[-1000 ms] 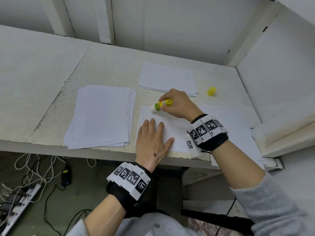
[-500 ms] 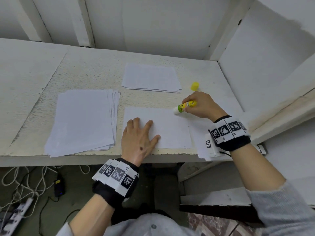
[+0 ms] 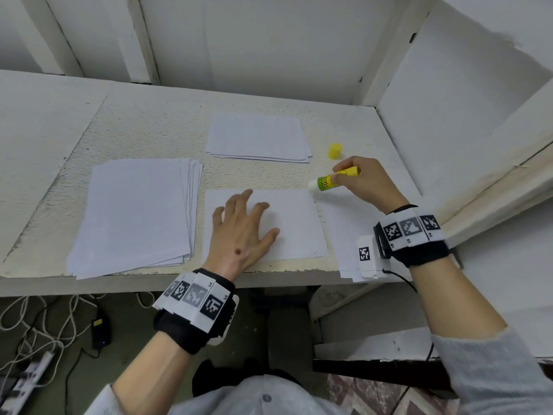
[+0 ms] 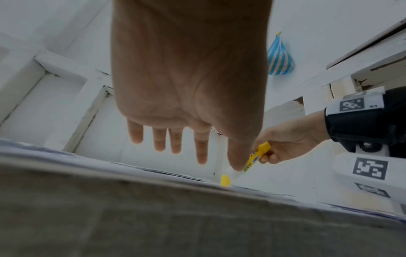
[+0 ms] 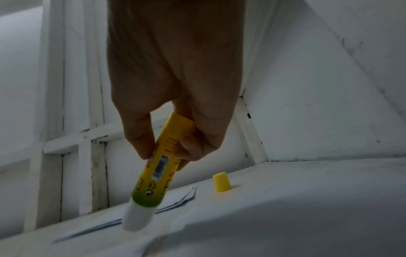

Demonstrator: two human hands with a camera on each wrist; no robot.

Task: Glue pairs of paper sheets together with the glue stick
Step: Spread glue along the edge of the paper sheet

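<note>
left hand (image 3: 239, 232) spread flat pinning the sheet (image 3: 294, 226); right hand (image 3: 366, 184) pinching the glue stick (image 3: 333, 178) at its corner, where a stroke could buckle the unheld edge.

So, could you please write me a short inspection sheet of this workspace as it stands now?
Surface: white table, rough and worn along its front edge.
Job's things: single sheet in front; fanned stack to its left; smaller stack behind; more sheets at right; glue stick uncapped, tip at the sheet's far right corner.
Clutter: yellow cap standing on the table.
Hands: left hand flat on the sheet; right hand grips the glue stick.
Cables: white and black leads and a power strip on the floor.
Surroundings: white panelled walls; striped blue bag hanging.
</note>
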